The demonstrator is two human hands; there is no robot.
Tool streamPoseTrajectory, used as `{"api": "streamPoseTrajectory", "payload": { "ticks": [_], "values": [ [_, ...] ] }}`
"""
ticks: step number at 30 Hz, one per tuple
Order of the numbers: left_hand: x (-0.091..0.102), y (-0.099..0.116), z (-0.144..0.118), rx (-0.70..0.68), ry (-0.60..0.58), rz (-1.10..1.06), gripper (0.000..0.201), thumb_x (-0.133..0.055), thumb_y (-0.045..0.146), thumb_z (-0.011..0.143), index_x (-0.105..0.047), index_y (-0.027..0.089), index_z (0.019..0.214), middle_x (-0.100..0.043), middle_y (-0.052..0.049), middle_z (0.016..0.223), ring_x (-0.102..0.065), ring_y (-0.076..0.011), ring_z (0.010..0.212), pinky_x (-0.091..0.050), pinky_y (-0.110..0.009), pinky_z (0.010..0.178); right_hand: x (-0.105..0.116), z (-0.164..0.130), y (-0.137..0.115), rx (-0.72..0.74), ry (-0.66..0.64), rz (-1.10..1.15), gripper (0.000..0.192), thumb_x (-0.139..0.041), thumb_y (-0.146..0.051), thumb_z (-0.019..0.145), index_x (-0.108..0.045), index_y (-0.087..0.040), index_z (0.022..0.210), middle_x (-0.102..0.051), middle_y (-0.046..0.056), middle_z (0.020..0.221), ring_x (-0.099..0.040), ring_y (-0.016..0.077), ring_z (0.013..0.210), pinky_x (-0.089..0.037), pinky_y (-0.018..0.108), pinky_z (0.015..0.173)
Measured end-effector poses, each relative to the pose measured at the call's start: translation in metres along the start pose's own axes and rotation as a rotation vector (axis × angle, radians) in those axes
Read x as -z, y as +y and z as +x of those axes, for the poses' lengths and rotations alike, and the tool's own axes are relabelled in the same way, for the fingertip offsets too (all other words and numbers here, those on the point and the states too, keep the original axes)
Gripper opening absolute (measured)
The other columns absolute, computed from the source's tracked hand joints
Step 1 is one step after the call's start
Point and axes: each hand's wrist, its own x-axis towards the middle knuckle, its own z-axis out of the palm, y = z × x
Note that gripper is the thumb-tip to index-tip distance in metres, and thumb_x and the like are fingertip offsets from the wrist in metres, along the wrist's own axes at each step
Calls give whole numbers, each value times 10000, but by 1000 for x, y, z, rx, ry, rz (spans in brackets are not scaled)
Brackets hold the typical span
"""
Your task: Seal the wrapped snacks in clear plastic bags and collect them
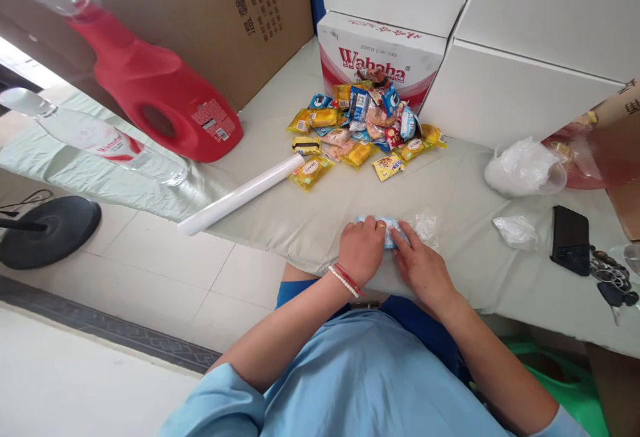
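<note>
Single head-worn view, looking steeply down and forward over the wearer's own chest, near the table edge, both hands close at 6 o'clock, snack pile farther off at 12 o'clock, floor at 8 o'clock, no second view.

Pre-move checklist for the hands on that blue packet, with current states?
1. Both hands on the blue snack packet: ok; left hand covers its left end, right hand its right end.
2. Packet lying on the table cloth, not lifted: ok.
3. Clear plastic bag within reach: ok, just beyond the right hand.
4. Bag mouth open: cannot tell.
5. Snack pile away from the hands: ok, it sits farther back by the Wahaha box.
6. White roll fully on the table: not ok, one end juts over the edge.
</note>
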Motion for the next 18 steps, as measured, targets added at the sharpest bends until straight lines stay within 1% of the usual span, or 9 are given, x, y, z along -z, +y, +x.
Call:
{"api": "streamPoseTrajectory", "payload": {
  "ticks": [3, 5, 7, 9, 12, 13, 15, 17, 18],
  "values": [
    [-7, 3, 0, 14, -88, 16, 303, -360, 202, 1071, -651, 173, 1149, -672, -107, 1018, -687, -248, 922, -470, -352, 733, 9, 5, 17, -25, 127, 196, 414, -405, -320, 1063, -648, -253, 1392, -560, 107, 1542, -678, 259, 1208, -596, 408, 940],
    [-9, 2, -3, 27, -77, -9, 352, -335, 347, 1101, -626, 195, 1229, -662, -105, 1074, -674, -250, 952, -478, -342, 710, 14, 9, 32, -175, 220, 211, 452, -426, -438, 1056, -633, -221, 1394, -559, 145, 1516, -632, 286, 1268, -565, 434, 984],
    [-11, 3, -7, 17, -49, -17, 437, -319, 484, 1097, -589, 225, 1325, -646, -105, 1128, -653, -260, 1000, -488, -336, 707, 14, 12, 45, -368, 219, 147, 597, -475, -557, 1009, -572, -166, 1450, -557, 209, 1471, -613, 342, 1249, -552, 478, 946],
    [-13, 6, -10, 2, -34, 6, 471, -320, 522, 1090, -555, 252, 1395, -635, -107, 1153, -633, -268, 1034, -495, -334, 721, 8, 14, 55, -464, 147, 119, 655, -522, -590, 958, -580, -128, 1420, -636, 219, 1292, -614, 361, 1163, -531, 489, 921],
    [-18, 9, -11, 3, -37, 43, 469, -336, 510, 1088, -529, 273, 1444, -622, -113, 1166, -618, -277, 1044, -504, -340, 729, 0, 14, 65, -402, 88, 202, 413, -541, -501, 917, -711, -178, 1110, -675, 123, 958, -605, 301, 967, -494, 467, 936],
    [-20, 9, -11, 8, -37, 46, 471, -339, 509, 1088, -522, 279, 1456, -617, -115, 1173, -614, -279, 1047, -507, -342, 729, 0, 13, 66, -380, 114, 245, 350, -540, -481, 905, -717, -198, 1007, -661, 107, 926, -595, 285, 936, -490, 455, 931],
    [-24, 9, -10, 10, -40, 41, 475, -337, 504, 1089, -513, 283, 1471, -610, -119, 1176, -608, -278, 1052, -511, -345, 737, 6, 12, 68, -378, 206, 335, 314, -542, -486, 889, -699, -215, 907, -647, 109, 994, -598, 264, 929, -500, 415, 876],
    [-26, 8, -9, 6, -40, 31, 467, -341, 486, 1093, -510, 278, 1475, -609, -122, 1165, -603, -270, 1051, -512, -342, 751, 19, 13, 65, -405, 250, 433, 316, -549, -510, 894, -670, -219, 915, -649, 99, 1031, -622, 234, 880, -504, 355, 775],
    [-27, 7, -9, 2, -39, 25, 461, -346, 476, 1094, -511, 274, 1474, -610, -123, 1158, -601, -267, 1049, -510, -340, 755, 26, 14, 62, -413, 231, 477, 308, -545, -512, 907, -651, -223, 925, -660, 78, 984, -627, 213, 816, -492, 327, 724]
  ]
}}
